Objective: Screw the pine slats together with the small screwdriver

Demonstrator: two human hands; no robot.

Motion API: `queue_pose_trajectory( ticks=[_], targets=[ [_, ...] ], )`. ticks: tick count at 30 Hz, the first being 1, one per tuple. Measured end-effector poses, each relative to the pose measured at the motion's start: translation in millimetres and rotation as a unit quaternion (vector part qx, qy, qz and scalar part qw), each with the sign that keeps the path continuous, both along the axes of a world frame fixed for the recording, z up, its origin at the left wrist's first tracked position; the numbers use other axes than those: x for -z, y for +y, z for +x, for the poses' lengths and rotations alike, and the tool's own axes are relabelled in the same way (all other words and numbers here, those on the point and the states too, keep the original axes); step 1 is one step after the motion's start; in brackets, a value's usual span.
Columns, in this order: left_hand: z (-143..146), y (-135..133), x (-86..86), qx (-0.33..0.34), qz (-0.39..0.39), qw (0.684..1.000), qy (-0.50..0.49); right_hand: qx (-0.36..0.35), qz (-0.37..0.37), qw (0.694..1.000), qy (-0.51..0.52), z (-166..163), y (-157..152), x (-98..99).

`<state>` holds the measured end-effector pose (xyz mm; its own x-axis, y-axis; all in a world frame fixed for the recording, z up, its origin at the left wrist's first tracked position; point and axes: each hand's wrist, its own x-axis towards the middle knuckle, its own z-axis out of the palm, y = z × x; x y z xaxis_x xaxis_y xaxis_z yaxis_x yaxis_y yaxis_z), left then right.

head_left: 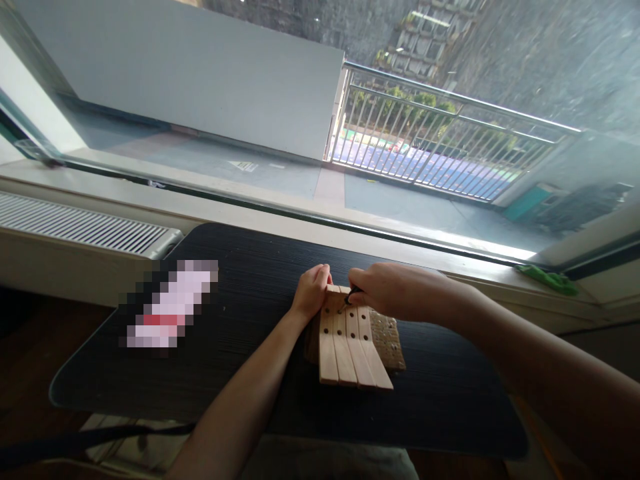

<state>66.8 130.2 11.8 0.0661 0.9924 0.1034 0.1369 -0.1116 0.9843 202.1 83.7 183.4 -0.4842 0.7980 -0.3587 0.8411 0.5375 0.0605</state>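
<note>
A pale wooden slatted piece (pixel 349 360), with rows of dark round holes, lies on the black table. My left hand (pixel 313 291) grips its far left edge, fingers closed around the end. My right hand (pixel 383 288) is closed on a small dark-handled tool (pixel 353 294). That tool's thin tip meets the slats near a hole in the upper row; its exact kind is hidden by my fingers. Beneath the slats rests a brown, rough block (pixel 387 341) with a pitted surface, showing mostly on the right side.
The black table (pixel 240 320) has rounded corners and stands against a window sill (pixel 320 230). On its left lies a blurred pink and red item (pixel 173 303). A white radiator (pixel 85 223) is at the left, and a green cloth (pixel 547 279) lies on the sill at right.
</note>
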Motion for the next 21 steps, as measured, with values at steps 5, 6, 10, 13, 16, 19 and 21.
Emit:
queue_pose_trajectory(
  ticks=[5,6,10,13,16,19,21],
  targets=[
    [0.4,0.5,0.4,0.001,0.004,1.000,0.002,-0.024,0.014,0.999,-0.047,-1.9,2.2,0.5],
    [0.4,0.6,0.5,0.001,0.004,1.000,0.002,-0.027,0.017,0.998,-0.054,-2.5,2.3,0.2],
    [0.6,0.8,0.7,0.002,0.002,1.000,0.000,-0.037,0.025,0.996,-0.072,-5.8,1.4,-2.1],
    [0.5,0.8,1.0,0.002,0.000,1.000,-0.002,-0.044,0.024,0.996,-0.080,-7.7,0.7,-3.6],
    [0.2,0.8,0.8,0.001,-0.002,1.000,0.000,-0.054,0.025,0.996,-0.072,-8.8,0.8,-4.2],
    [0.1,0.5,-0.2,-0.001,-0.002,1.000,0.007,-0.055,0.024,0.996,-0.064,-9.9,1.7,-5.1],
    [0.1,0.2,-1.0,-0.002,-0.001,1.000,0.008,-0.053,0.020,0.996,-0.065,-11.4,2.8,-6.4]
  ],
)
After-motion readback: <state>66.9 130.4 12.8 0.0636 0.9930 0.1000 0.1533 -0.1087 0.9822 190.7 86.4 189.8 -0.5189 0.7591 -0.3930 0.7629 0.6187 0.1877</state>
